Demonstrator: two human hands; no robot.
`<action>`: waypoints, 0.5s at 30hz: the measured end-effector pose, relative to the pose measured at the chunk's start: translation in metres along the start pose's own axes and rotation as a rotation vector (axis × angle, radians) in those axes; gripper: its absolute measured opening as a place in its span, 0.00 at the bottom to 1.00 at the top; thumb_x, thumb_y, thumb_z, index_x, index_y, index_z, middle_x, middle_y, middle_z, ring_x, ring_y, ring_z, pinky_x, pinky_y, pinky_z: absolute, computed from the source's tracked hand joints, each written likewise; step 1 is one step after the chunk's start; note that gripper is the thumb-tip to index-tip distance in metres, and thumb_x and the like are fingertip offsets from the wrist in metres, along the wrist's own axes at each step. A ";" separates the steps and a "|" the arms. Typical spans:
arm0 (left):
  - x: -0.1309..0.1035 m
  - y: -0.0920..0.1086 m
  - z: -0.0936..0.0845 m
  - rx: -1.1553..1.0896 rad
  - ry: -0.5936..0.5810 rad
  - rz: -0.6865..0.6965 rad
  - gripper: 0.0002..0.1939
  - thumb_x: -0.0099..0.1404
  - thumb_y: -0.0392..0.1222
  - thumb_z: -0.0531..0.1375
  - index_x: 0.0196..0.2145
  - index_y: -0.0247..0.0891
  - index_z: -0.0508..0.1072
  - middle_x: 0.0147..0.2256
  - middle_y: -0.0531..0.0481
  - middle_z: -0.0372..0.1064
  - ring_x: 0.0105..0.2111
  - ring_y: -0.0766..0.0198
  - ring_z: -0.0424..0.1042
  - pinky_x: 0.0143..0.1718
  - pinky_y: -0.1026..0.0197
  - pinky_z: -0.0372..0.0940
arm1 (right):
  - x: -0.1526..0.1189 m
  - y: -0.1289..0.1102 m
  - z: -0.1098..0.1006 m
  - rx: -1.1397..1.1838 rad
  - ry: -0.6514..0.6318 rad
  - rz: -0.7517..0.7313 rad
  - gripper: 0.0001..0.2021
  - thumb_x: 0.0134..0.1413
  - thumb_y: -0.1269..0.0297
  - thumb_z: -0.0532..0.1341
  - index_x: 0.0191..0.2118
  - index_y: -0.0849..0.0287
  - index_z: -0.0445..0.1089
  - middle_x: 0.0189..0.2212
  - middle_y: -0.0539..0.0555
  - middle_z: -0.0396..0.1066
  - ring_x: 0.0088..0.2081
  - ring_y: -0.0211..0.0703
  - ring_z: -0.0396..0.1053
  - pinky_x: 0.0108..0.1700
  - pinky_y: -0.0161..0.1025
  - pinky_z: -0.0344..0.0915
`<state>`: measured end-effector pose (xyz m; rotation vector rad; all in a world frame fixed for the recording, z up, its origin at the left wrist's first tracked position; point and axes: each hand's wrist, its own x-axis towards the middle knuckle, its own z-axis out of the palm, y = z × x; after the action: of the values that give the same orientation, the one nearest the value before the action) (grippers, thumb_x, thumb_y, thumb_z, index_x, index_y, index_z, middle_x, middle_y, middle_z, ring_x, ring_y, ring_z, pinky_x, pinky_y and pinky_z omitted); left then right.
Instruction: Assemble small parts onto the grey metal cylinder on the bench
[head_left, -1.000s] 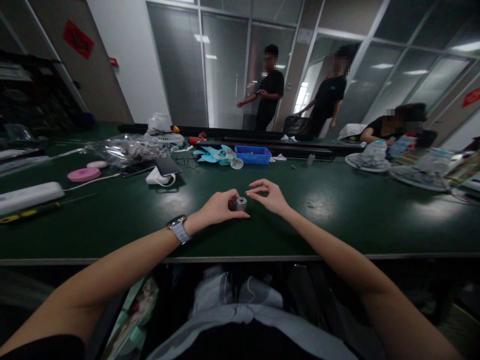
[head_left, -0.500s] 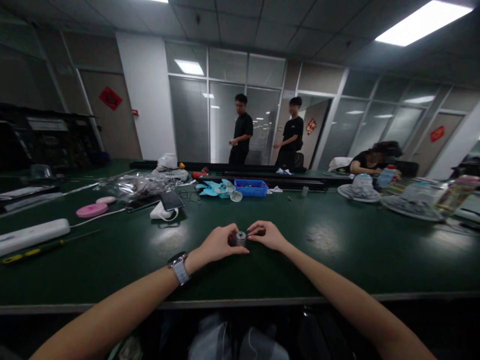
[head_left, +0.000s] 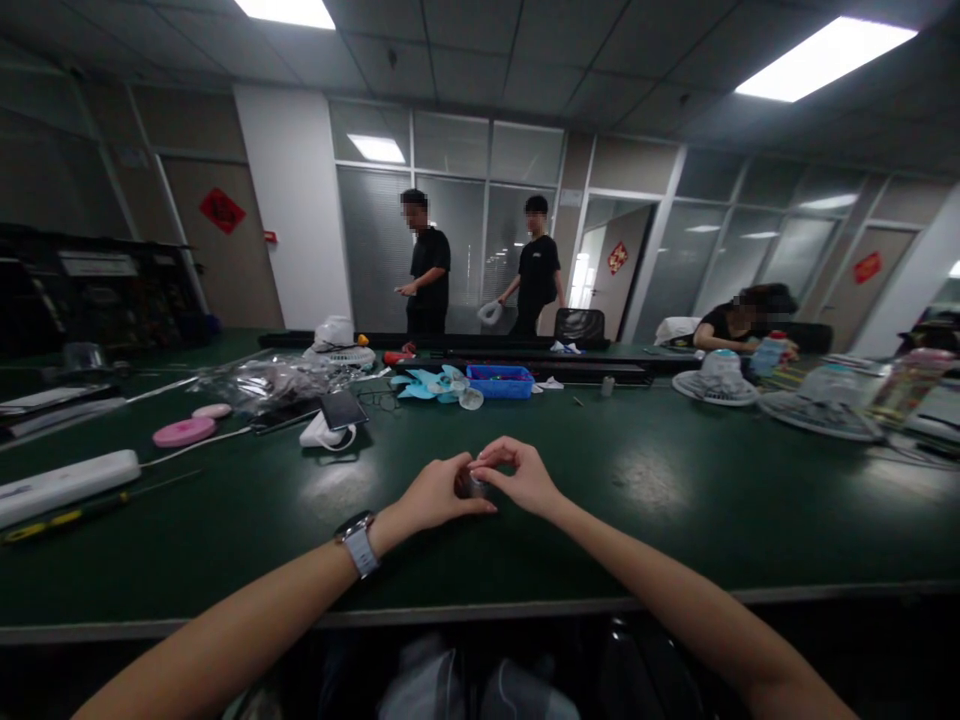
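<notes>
A small silvery metal cylinder point(head_left: 475, 487) stands on the green table point(head_left: 570, 560), near the middle of the view. My left hand point(head_left: 436, 490), with a watch point(head_left: 358, 540) on its wrist, is wrapped round the cylinder from the left. From the right, my right hand point(head_left: 523, 478) reaches over the cylinder's top, its thumb and forefinger pinched together there. Whatever lies between those fingertips is too small to make out, and they partly hide the top of the cylinder.
Beyond my hands are a blue basket point(head_left: 500, 383), light-blue fan blades point(head_left: 431, 384) and another small cylinder point(head_left: 607, 385). A white power strip point(head_left: 67, 487) and screwdriver point(head_left: 67, 519) lie left. Fan covers point(head_left: 720, 380) stand right. Several people are across the table.
My right hand has moved left, from beside the cylinder to over its top. My left hand keeps its hold. Two people in the background have moved left.
</notes>
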<state>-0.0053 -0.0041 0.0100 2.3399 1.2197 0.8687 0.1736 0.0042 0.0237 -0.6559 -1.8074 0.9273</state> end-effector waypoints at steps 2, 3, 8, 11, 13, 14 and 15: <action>0.000 0.000 0.000 0.000 0.000 0.001 0.30 0.47 0.64 0.65 0.39 0.38 0.68 0.31 0.50 0.72 0.28 0.61 0.71 0.27 0.64 0.60 | 0.000 -0.001 0.000 -0.026 0.001 -0.012 0.12 0.43 0.62 0.68 0.34 0.59 0.69 0.31 0.54 0.77 0.35 0.45 0.76 0.41 0.44 0.72; 0.000 0.001 0.000 0.000 0.001 0.002 0.30 0.47 0.64 0.65 0.39 0.38 0.68 0.31 0.50 0.72 0.28 0.61 0.71 0.27 0.64 0.60 | 0.000 -0.002 -0.001 -0.043 -0.002 -0.023 0.12 0.44 0.62 0.68 0.34 0.59 0.70 0.32 0.54 0.77 0.35 0.44 0.76 0.41 0.43 0.72; -0.001 0.000 0.000 0.003 0.001 0.022 0.28 0.48 0.63 0.65 0.37 0.38 0.68 0.29 0.51 0.72 0.28 0.62 0.71 0.26 0.63 0.60 | -0.001 -0.003 -0.003 -0.126 -0.013 -0.078 0.09 0.46 0.62 0.67 0.34 0.59 0.71 0.32 0.53 0.76 0.36 0.43 0.75 0.43 0.42 0.71; -0.001 0.000 0.000 0.011 0.006 0.028 0.27 0.48 0.63 0.64 0.35 0.38 0.67 0.29 0.51 0.72 0.28 0.61 0.71 0.26 0.63 0.60 | -0.001 0.000 -0.005 -0.152 -0.022 -0.069 0.10 0.47 0.61 0.67 0.35 0.60 0.71 0.33 0.54 0.76 0.36 0.42 0.75 0.43 0.42 0.70; 0.000 0.000 0.000 0.028 0.014 0.028 0.27 0.48 0.64 0.64 0.34 0.38 0.67 0.29 0.51 0.71 0.27 0.61 0.71 0.26 0.63 0.60 | -0.001 0.002 -0.006 -0.154 -0.021 -0.054 0.12 0.46 0.61 0.67 0.36 0.61 0.71 0.33 0.55 0.76 0.36 0.43 0.75 0.43 0.43 0.70; 0.000 -0.001 0.001 0.036 0.015 0.031 0.27 0.48 0.64 0.64 0.34 0.38 0.67 0.29 0.51 0.71 0.27 0.62 0.70 0.26 0.63 0.59 | -0.001 0.004 -0.006 -0.152 -0.016 -0.047 0.13 0.45 0.61 0.68 0.37 0.61 0.70 0.32 0.55 0.76 0.36 0.43 0.75 0.43 0.43 0.69; 0.001 -0.001 0.001 0.038 0.011 0.036 0.27 0.48 0.64 0.64 0.33 0.38 0.67 0.28 0.52 0.71 0.27 0.62 0.70 0.26 0.64 0.59 | 0.000 0.006 -0.006 -0.151 -0.008 -0.040 0.14 0.45 0.60 0.68 0.37 0.61 0.70 0.31 0.54 0.76 0.36 0.43 0.75 0.43 0.43 0.69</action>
<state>-0.0052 -0.0030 0.0092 2.3965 1.2124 0.8787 0.1797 0.0089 0.0205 -0.7080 -1.9038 0.7725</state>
